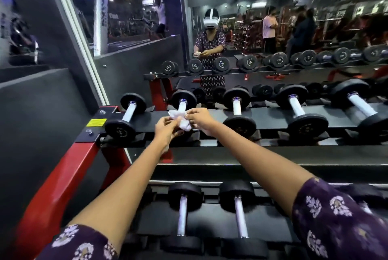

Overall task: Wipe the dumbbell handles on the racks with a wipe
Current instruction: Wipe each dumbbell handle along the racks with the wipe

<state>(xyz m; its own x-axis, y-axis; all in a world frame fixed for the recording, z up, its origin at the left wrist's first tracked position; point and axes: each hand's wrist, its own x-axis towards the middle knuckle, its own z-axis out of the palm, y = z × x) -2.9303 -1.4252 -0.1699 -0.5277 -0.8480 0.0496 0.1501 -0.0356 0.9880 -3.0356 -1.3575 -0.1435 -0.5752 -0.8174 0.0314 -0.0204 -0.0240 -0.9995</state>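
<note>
Gym mirror ahead, our left hand and right hand pinch a crumpled wipe above the dumbbell handle; we should spread it flat before wrapping.

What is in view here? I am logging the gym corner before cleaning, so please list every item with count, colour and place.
Black round-headed dumbbells with pale handles, top shelf: five, side by side across the shelf.
Black dumbbells with slim metal handles, lower shelf: two plainly seen, near centre.
Red and black steel rack: one, red leg at left.
Yellow warning sticker: one, on the rack's left end plate.
Wall mirror: behind the rack, showing the gym, reflected dumbbells and people.
Crumpled white wipe: one, held above the second top-shelf dumbbell.
Left hand: pinches the wipe.
Right hand: pinches the wipe.
Purple floral sleeves: two, bottom corners.
</note>
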